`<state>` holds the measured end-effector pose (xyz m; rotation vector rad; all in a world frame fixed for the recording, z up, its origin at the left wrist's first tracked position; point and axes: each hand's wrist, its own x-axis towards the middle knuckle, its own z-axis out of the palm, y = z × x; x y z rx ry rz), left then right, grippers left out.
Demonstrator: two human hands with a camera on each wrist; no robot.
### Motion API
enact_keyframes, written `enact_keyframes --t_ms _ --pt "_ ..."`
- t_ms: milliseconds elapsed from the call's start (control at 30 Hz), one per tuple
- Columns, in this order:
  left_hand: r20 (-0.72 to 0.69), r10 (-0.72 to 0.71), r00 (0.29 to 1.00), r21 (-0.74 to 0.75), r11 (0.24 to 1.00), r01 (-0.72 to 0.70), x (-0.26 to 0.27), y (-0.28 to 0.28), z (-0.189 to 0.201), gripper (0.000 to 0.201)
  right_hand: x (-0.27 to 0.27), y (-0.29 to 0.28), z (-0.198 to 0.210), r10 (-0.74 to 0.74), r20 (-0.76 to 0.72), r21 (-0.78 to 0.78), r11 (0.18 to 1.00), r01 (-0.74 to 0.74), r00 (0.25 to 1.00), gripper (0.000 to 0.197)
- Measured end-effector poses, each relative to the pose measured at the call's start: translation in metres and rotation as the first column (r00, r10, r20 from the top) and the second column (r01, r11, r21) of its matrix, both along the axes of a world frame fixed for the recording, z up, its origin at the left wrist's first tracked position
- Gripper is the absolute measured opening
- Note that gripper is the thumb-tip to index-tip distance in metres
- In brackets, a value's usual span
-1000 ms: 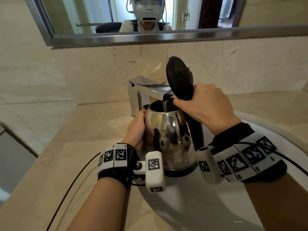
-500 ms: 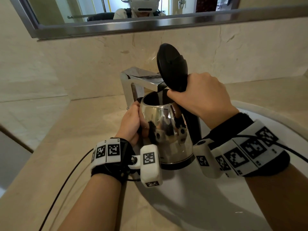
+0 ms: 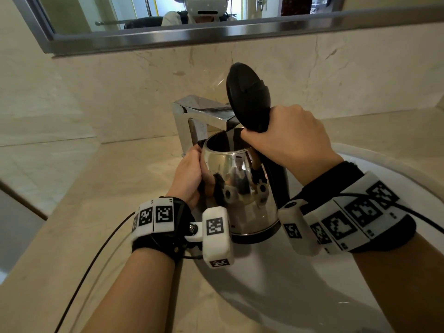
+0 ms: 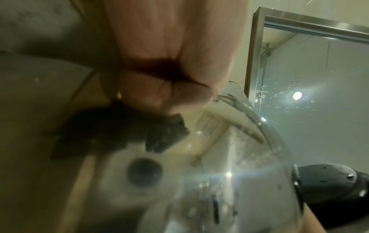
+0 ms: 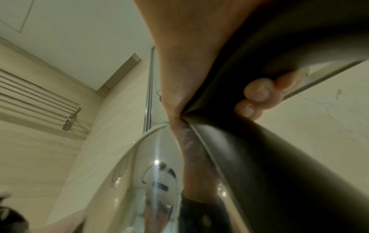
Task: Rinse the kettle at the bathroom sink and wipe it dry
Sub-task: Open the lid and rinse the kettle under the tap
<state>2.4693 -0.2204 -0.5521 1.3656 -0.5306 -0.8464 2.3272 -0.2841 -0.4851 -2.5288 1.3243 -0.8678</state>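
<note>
A shiny steel kettle (image 3: 240, 188) with a black handle hangs upright over the white sink (image 3: 276, 292), its mouth just under the chrome faucet (image 3: 201, 111). Its black lid (image 3: 247, 97) stands open. My right hand (image 3: 290, 143) grips the top of the handle (image 5: 259, 149), with the fingers (image 5: 257, 93) wrapped round it. My left hand (image 3: 189, 174) holds the kettle's left side below the spout, its fingers (image 4: 169, 96) curled against the wall of the kettle (image 4: 239, 181). Droplets show on the steel. Whether water is running cannot be told.
A beige marble counter (image 3: 72, 224) surrounds the sink, with a marble wall behind and a steel-framed mirror (image 3: 168, 34) above. A metal towel rack (image 5: 40, 97) hangs on the side wall. Black cables trail from both wrist bands across the counter.
The kettle stays under the faucet and both hands keep their hold. The head view has tilted slightly, so everything sits a little higher and further left than a second ago.
</note>
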Motion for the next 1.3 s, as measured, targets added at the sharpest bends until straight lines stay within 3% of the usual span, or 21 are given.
enact_keyframes --t_ms 1300 --pt "-0.007 -0.009 1.000 0.056 0.998 0.009 -0.0031 0.0010 0.0033 0.032 0.0005 0.0010 -0.0021 -0.029 -0.034 0.027 0.999 0.030 0.999 0.030"
